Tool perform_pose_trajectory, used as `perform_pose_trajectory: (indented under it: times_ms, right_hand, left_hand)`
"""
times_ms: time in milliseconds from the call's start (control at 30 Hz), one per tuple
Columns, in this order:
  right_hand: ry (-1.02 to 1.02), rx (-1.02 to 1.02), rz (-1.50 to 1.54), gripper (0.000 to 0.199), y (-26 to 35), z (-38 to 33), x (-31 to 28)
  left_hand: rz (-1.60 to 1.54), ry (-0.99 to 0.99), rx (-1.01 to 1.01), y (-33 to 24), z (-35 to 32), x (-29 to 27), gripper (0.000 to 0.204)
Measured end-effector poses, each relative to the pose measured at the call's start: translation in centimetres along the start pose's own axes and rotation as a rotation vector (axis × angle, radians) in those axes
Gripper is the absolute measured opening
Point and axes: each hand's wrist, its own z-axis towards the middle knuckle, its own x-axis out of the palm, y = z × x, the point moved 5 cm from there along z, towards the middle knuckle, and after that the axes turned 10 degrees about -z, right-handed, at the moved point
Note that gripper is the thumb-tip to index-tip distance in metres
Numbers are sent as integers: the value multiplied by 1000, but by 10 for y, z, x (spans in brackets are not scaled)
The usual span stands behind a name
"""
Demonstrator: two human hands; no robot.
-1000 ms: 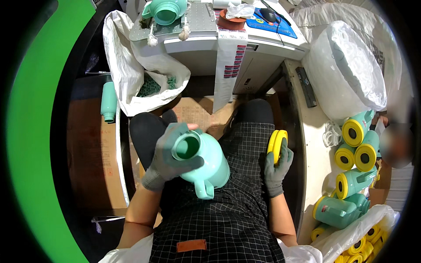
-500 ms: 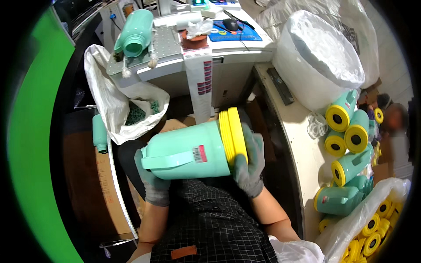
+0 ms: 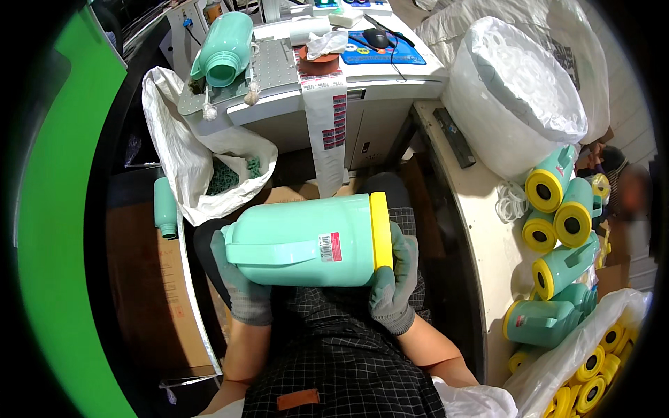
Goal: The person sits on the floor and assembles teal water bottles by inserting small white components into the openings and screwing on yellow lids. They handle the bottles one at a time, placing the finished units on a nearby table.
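A mint-green plastic jug [image 3: 306, 219] lies sideways across my lap, its handle toward me and a small barcode label [image 3: 329, 247] on its side. Around its narrow left end, my gloved left hand [image 3: 245, 289] grips the body. At the opposite end a yellow screw base [image 3: 381, 233] sits against the body. My gloved right hand [image 3: 397, 279] is closed on this base, thumb in front; part of the fingers is hidden behind it.
Finished-looking jugs with yellow bases [image 3: 573, 221] lie on the right-hand bench [image 3: 481, 244]. Beside them stand a sack of white rings [image 3: 519, 90] and a bag of yellow bases [image 3: 592, 359]. Ahead, another jug [image 3: 226, 45] lies on the desk, above a white sack [image 3: 240, 157].
The yellow base, earlier tilted with its ridged threads showing, now sits straight and flush on the jug. The jug has levelled out, and my right hand has moved slightly down.
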Motion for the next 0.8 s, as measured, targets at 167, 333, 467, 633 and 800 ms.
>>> perform_pose_trajectory:
  times_ms: [167, 333, 467, 633, 800]
  right_hand:
    - [10, 77, 151, 63, -2, -7, -4]
    - [-181, 363, 552, 95, -32, 47, -56]
    - [193, 153, 610, 101, -16, 59, -34]
    - [-29, 358, 611, 98, -15, 57, -48]
    - [-14, 670, 564, 68, -42, -13, -28]
  left_hand:
    - [402, 265, 345, -18, -4, 16, 40]
    - [424, 336, 304, -27, -22, 25, 43]
    - [373, 439, 226, -9, -37, 41, 70]
    - [766, 518, 991, 1, -32, 46, 63]
    - [389, 425, 606, 8, -47, 77, 60]
